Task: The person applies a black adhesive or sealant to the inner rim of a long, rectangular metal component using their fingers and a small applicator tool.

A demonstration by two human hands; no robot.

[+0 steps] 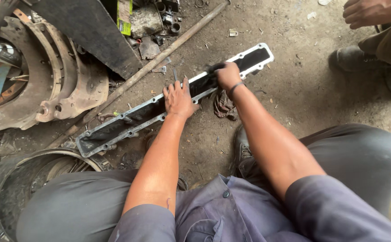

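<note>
Head view: a long, narrow metal cover (128, 121) with a bolt-hole flange is laid open side up on the dirt floor (294, 89), running diagonally from lower left to upper right. Its inside is black and grimy; the flange rim is seen as bare grey metal.

The left hand (178, 99) is pressed flat on the cover near mid-length, fingers together and extended, tips reaching past the far flange edge. Nothing is clamped by it; the cover is only held down.

The right hand (227, 75) is closed around a dark tool or rag (214, 67), pressed into the cover's trough just right of the left fingers. What exactly is gripped cannot be told. A dark band is worn at that wrist.

A crumpled dirty cloth (224, 105) is lying on the floor just below the right wrist, touching the cover's near edge. A long metal rod (159, 58) is lying beyond the left fingertips, roughly parallel to the cover. A rusty clutch housing (47, 85) is seen well left of the left hand, and a round drum-like part (47, 170) at lower left.

Another person's hand (365, 12) and boot (352, 58) are seen at upper right, well apart from the right fingers.
</note>
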